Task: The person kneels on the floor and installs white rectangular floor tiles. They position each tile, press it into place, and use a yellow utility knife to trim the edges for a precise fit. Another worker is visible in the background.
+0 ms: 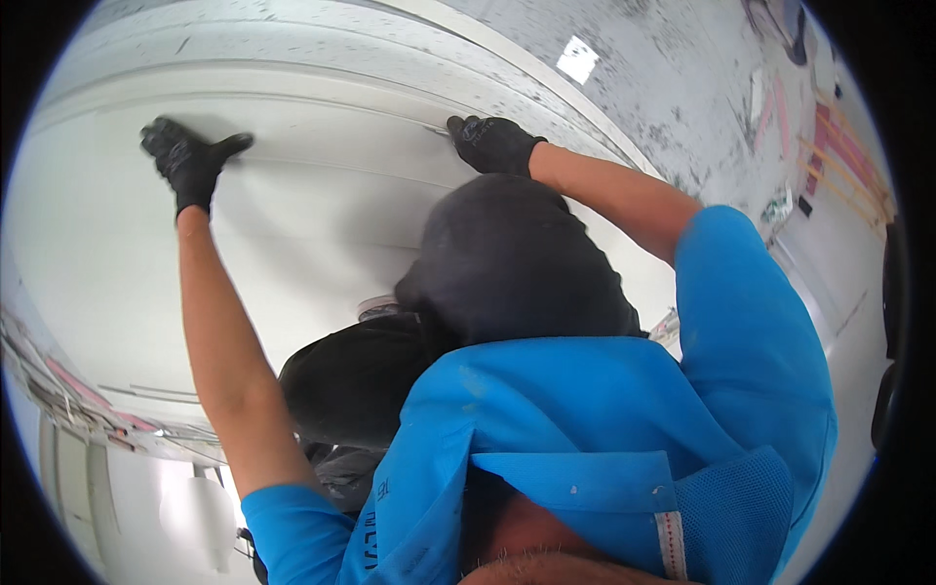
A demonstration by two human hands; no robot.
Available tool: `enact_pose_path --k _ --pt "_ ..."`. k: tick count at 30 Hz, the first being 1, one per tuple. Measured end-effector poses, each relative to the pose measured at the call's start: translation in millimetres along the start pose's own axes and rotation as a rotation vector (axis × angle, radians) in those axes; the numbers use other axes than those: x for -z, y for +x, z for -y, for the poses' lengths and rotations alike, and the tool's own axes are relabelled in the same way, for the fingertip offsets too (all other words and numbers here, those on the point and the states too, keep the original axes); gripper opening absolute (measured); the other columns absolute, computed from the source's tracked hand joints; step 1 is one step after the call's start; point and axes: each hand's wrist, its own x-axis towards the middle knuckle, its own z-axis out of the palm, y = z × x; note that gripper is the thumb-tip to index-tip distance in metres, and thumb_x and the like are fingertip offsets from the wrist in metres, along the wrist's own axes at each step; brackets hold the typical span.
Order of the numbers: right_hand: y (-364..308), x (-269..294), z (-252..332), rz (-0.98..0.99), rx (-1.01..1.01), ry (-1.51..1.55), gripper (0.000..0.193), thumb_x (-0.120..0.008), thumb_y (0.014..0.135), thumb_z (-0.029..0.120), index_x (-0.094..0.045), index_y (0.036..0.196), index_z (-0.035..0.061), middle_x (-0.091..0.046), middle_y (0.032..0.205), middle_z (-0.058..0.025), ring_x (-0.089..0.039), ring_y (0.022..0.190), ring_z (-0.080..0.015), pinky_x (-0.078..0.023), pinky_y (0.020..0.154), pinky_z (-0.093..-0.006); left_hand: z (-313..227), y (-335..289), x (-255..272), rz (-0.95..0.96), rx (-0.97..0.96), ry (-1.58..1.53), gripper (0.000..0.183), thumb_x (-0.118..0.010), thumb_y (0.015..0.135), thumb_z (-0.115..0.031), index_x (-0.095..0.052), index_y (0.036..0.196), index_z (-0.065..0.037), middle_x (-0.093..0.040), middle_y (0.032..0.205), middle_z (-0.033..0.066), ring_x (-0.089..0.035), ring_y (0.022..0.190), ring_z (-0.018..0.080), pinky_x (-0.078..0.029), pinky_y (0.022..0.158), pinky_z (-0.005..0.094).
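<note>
A large white panel (312,210) with long shallow ridges lies in front of me. My left hand (187,161), in a black glove, rests on its far left part, the thumb stretched out sideways and nothing visible in the grasp. Further right, my right hand (490,144), gloved alike, is closed low against the panel near its far edge. A thin dark sliver shows just left of its fingertips; whether the hand holds it, I cannot tell. My bent knee (526,258) in dark trousers covers the panel's middle right.
Beyond the panel runs a pale ledge (292,44) with dark specks. The grey speckled floor (673,97) at the upper right bears a white scrap (577,59). Pink and wooden pieces (843,156) lie at the far right. More strips and debris (88,390) lie at the left.
</note>
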Motion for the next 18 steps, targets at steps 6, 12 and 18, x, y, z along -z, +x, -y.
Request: enact_pose_path --k 6,12,18 --pt "-80 -42 -45 0.073 -0.103 0.022 0.039 -0.042 0.096 0.012 -0.044 0.13 -0.0078 -0.064 0.099 -0.0269 -0.066 0.089 -0.0409 -0.054 0.074 -0.0483 38 13 -8 0.049 -0.027 0.129 0.149 -0.084 0.054 -0.073 -0.011 0.152 0.013 -0.008 0.158 0.0369 0.0 0.15 0.047 -0.008 0.122 0.0516" --pt "-108 -52 -56 0.135 -0.184 0.039 0.032 -0.037 0.099 0.016 -0.048 0.122 -0.0033 -0.064 0.105 -0.0267 -0.065 0.098 -0.0426 -0.052 0.082 -0.0495 40 24 -9 0.136 0.075 0.168 0.148 -0.085 0.056 -0.07 -0.007 0.153 0.011 -0.007 0.158 0.0382 0.002 0.151 0.0455 -0.01 0.122 0.0503" --pt "-116 -56 -60 0.12 -0.228 0.122 0.029 -0.036 0.1 0.017 -0.049 0.117 -0.0015 -0.064 0.107 -0.0278 -0.064 0.099 -0.0439 -0.052 0.083 -0.0505 62 31 -20 0.135 0.085 0.182 0.151 -0.085 0.055 -0.071 -0.004 0.153 0.01 -0.004 0.158 0.0377 0.002 0.151 0.0451 -0.011 0.122 0.0509"
